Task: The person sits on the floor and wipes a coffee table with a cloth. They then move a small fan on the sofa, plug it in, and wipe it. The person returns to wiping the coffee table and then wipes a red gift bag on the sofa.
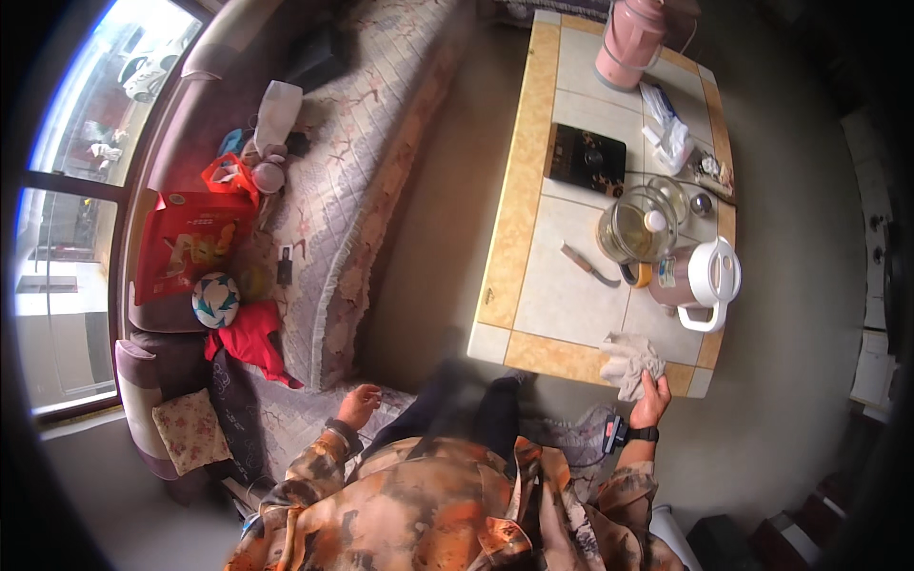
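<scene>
My right hand (650, 401) grips a pale crumpled cloth (631, 362) at the near right corner of a tiled table (560, 250). Part of the cloth lies on the tabletop. Beyond it stands a brown plastic pitcher (675, 275) with a white lid and handle. A glass teapot (632, 232) holding yellowish liquid is beside the pitcher. Left of these lies a knife (589, 264) with a wooden handle and a curved dark blade. My left hand (359, 405) hangs over the sofa edge, holding nothing, its fingers loosely curled.
Farther up the table are a black induction cooker (585, 158), a plastic bag (673, 146) and a pink thermos (630, 46). Along the left runs a quilt-covered sofa (357, 143) bearing a red box (189, 239), a ball (216, 300) and a red cloth (257, 339).
</scene>
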`<act>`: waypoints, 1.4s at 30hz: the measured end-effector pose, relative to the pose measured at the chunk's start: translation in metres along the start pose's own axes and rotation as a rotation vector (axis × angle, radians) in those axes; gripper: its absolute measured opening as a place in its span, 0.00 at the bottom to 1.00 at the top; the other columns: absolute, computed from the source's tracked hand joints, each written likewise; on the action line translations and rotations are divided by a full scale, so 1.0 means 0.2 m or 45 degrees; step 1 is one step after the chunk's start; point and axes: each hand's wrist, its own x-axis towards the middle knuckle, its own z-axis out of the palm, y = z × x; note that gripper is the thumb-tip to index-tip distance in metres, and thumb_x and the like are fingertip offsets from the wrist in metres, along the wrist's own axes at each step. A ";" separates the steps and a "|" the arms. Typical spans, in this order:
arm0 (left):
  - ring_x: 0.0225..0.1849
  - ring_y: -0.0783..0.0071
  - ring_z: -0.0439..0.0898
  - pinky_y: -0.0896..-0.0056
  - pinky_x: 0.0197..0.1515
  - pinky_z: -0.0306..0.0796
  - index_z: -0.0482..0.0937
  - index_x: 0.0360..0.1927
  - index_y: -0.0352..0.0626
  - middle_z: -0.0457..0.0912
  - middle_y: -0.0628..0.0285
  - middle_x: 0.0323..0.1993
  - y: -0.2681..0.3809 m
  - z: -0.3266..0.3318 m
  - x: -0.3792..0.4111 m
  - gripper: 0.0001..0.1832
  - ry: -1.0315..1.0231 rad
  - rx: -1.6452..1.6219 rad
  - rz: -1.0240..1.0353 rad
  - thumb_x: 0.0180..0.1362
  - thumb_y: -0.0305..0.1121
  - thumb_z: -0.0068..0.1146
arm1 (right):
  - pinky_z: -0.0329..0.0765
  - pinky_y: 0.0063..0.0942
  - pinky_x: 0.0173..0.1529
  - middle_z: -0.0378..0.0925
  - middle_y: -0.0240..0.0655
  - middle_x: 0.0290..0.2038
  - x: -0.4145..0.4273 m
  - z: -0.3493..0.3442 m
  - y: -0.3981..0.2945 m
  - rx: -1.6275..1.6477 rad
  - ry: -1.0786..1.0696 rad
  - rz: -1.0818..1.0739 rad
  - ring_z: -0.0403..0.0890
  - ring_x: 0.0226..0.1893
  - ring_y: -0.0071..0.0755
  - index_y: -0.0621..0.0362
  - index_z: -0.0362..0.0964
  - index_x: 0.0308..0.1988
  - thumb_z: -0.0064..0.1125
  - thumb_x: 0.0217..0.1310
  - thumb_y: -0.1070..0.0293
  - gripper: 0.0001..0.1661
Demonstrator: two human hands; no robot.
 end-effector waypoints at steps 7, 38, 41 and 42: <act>0.38 0.72 0.81 0.73 0.42 0.73 0.73 0.48 0.38 0.82 0.57 0.37 -0.01 0.43 -0.14 0.14 -0.135 -0.194 -0.058 0.58 0.26 0.47 | 0.69 0.27 0.52 0.75 0.34 0.47 0.44 -0.42 0.71 -0.292 0.297 0.343 0.74 0.46 0.29 0.63 0.69 0.52 0.56 0.59 0.70 0.21; 0.42 0.59 0.80 0.66 0.44 0.73 0.74 0.47 0.40 0.80 0.53 0.38 0.27 0.67 0.31 0.13 -0.021 0.097 0.303 0.57 0.24 0.50 | 0.58 0.52 0.61 0.46 0.44 0.67 0.38 0.81 0.96 -1.893 -0.856 -0.658 0.48 0.66 0.59 0.37 0.55 0.63 0.46 0.47 0.82 0.43; 0.39 0.57 0.80 0.64 0.42 0.73 0.73 0.43 0.40 0.79 0.54 0.37 0.45 0.74 0.59 0.11 0.052 0.264 0.503 0.55 0.23 0.50 | 0.53 0.50 0.65 0.45 0.52 0.66 0.29 0.41 0.94 -1.918 -0.635 -0.389 0.47 0.65 0.64 0.38 0.52 0.65 0.49 0.47 0.81 0.45; 0.39 0.57 0.78 0.64 0.42 0.72 0.73 0.42 0.40 0.78 0.55 0.36 0.51 0.77 0.69 0.11 0.061 0.315 0.538 0.54 0.23 0.51 | 0.51 0.49 0.66 0.43 0.53 0.67 0.31 0.27 0.92 -1.907 -0.525 -0.292 0.46 0.65 0.65 0.39 0.50 0.65 0.52 0.49 0.78 0.44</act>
